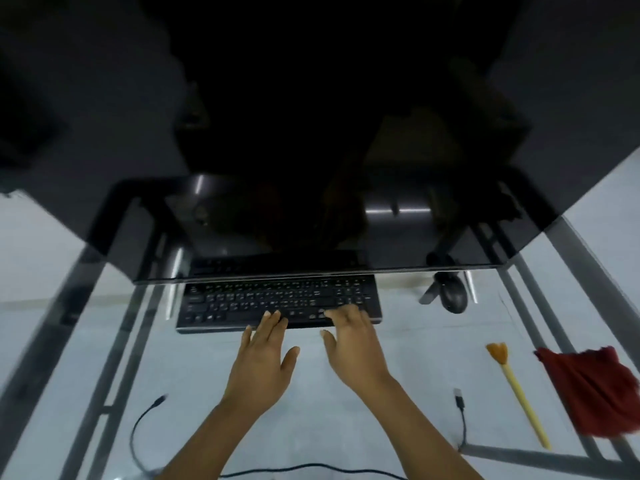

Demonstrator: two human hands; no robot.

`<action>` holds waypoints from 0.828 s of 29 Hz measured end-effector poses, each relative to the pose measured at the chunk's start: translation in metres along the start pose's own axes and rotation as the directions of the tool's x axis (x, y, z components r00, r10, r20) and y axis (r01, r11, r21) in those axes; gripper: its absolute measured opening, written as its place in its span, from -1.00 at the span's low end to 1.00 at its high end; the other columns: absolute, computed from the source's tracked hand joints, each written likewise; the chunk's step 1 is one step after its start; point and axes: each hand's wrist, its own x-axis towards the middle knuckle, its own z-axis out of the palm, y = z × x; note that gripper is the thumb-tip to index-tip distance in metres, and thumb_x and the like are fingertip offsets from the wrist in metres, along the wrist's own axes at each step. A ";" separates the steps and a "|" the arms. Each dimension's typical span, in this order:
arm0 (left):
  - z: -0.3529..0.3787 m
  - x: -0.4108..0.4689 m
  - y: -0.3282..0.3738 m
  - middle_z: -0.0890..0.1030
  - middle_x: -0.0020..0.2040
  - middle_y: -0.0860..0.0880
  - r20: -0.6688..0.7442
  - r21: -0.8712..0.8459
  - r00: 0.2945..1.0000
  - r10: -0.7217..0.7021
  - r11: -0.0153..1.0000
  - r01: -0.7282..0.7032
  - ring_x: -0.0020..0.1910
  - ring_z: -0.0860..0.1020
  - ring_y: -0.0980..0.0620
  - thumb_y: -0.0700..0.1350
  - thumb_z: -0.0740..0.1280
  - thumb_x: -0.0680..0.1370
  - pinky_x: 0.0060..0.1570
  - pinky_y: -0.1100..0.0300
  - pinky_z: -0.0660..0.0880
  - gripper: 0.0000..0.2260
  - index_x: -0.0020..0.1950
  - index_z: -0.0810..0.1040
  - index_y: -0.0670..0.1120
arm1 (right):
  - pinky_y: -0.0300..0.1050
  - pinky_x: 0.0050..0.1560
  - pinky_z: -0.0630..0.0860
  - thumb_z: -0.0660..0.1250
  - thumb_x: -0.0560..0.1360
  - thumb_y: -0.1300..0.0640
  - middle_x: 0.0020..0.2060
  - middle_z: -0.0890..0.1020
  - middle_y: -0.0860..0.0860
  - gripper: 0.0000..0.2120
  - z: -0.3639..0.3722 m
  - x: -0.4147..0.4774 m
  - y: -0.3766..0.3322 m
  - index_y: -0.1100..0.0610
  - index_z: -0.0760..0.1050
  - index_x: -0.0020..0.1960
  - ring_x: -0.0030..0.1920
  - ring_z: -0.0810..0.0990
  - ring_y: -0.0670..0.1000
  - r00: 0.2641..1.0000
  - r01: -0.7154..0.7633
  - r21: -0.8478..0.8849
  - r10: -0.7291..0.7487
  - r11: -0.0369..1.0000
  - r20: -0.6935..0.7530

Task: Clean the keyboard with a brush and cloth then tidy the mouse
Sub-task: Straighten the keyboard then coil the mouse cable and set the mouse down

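Nearest me, two loose black cables lie on the glass bench (398,382) well short of the keyboard (242,301): one cable (136,432) curls off to its left, the other cable (463,419) ends in a flat plug off to its right. Both bare forearms reach up between them. I see the left hand (263,362) with fingers straight and together, tips touching the keyboard's near edge. The right hand (349,344) lies spread over the keys at the near right corner. Each grip is wide and holds nothing. The key legends show as pale marks, too blurred for me to read.

Right of the keyboard and level with its far rows sits the black mouse (454,297). Further right and nearer me lies the yellow brush (519,396) with its bristles toward the mouse, and the red cloth (588,393) lies crumpled just beyond it. A dark monitor (311,220) overhangs the keyboard's far edge.
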 end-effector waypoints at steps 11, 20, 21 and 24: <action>-0.072 -0.070 -0.134 0.47 0.11 0.00 0.122 0.109 0.913 -0.389 0.919 0.378 0.03 0.54 0.04 0.01 0.35 0.53 0.00 0.19 0.50 -0.74 0.17 0.47 -0.04 | -0.05 0.30 0.35 0.18 0.62 0.05 0.29 0.41 0.05 -0.62 0.069 0.000 -0.135 0.09 0.35 0.42 0.30 0.35 0.10 0.910 0.274 0.014 -0.264 0.962 0.320; -0.076 -0.080 -0.150 0.52 -0.07 -0.01 0.063 -0.060 0.935 -0.350 0.933 0.354 -0.21 0.49 0.07 -0.17 0.29 0.58 -0.29 0.30 0.38 -0.93 0.05 0.49 -0.08 | -0.07 0.29 0.39 0.22 0.60 0.07 0.31 0.41 0.01 -0.62 0.088 -0.010 -0.178 0.07 0.36 0.40 0.31 0.38 0.04 0.858 0.165 0.139 -0.212 0.976 0.467; -0.082 -0.075 -0.146 0.54 -0.08 -0.01 0.030 -0.147 0.934 -0.356 0.923 0.356 -0.19 0.51 0.09 -0.18 0.32 0.56 -0.26 0.33 0.40 -0.93 0.02 0.51 -0.07 | -0.09 0.27 0.42 0.25 0.58 0.07 0.29 0.44 0.00 -0.63 0.089 -0.009 -0.180 0.05 0.38 0.38 0.29 0.42 0.02 0.847 0.063 0.193 -0.155 0.979 0.508; -0.110 -0.050 -0.127 0.57 -0.13 0.06 -0.016 -0.396 0.927 -0.375 0.854 0.338 -0.17 0.53 0.18 -0.21 0.36 0.52 -0.25 0.45 0.36 -0.90 -0.04 0.52 -0.02 | -0.08 0.29 0.44 0.27 0.55 0.04 0.15 0.59 -0.01 -0.70 0.074 -0.007 -0.188 0.04 0.45 0.27 0.17 0.56 -0.03 0.700 -0.343 0.396 -0.049 0.852 0.712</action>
